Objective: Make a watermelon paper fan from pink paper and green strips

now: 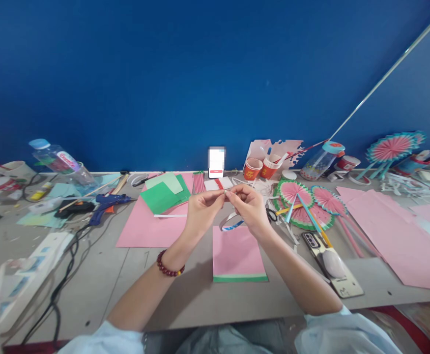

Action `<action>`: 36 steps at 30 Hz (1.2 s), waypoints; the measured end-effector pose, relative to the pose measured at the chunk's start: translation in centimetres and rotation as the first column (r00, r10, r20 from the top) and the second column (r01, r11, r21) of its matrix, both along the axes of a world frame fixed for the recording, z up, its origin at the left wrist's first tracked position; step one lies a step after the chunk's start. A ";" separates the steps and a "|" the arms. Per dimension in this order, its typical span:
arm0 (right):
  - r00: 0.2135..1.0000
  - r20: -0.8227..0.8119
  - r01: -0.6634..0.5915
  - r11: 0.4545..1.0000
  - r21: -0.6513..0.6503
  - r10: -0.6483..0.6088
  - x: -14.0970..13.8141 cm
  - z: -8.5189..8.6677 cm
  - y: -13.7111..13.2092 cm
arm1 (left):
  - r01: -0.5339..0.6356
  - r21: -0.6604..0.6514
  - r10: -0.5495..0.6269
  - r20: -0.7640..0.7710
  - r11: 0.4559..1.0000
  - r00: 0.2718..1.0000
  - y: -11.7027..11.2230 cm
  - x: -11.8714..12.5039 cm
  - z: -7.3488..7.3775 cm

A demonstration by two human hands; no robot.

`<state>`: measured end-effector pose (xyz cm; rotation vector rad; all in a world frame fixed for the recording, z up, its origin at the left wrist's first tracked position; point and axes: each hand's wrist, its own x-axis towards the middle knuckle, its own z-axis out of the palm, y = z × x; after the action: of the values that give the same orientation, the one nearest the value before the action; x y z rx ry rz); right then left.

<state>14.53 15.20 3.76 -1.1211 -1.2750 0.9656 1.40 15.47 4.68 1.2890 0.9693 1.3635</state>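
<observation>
My left hand [207, 206] and my right hand [249, 206] meet above the middle of the table, both pinched at the fingertips. Whatever sits between the fingertips is too small to make out. Just below them is a thin white and blue ring [233, 226], like a roll of tape; I cannot tell whether it hangs from the fingers or rests on the table. Nearer to me lies a square pink paper [237, 250] with a white and green strip along its front edge. Left of my hands, green paper sheets [159, 197] lie on a larger pink sheet [141, 233].
At left are a blue glue gun [107, 205], a power strip [34, 280] with cables and a tilted bottle [67, 164]. On the right lie pink paper fans [295, 194], scissors [272, 215], a phone [347, 285] and pink sheets [402, 246]. Red paper cups [253, 169] stand behind.
</observation>
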 end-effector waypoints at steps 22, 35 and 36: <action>0.999 0.039 0.003 1.000 0.021 -0.004 0.1 -0.1 0.2 | 0.004 0.051 0.000 -0.080 0.999 0.997 -0.1 -0.2 0.0; 0.999 0.042 0.010 1.000 0.000 -0.010 0.2 0.2 0.1 | 0.038 0.014 -0.037 -0.052 0.999 0.998 -0.2 -0.4 0.4; 0.999 0.044 0.005 1.000 0.000 -0.005 0.2 0.2 0.1 | 0.033 0.012 -0.033 -0.054 0.999 0.998 -0.2 -0.5 0.4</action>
<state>14.73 15.30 3.93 -1.1509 -1.3068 0.9419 0.93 15.31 5.09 1.3519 0.9728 1.3178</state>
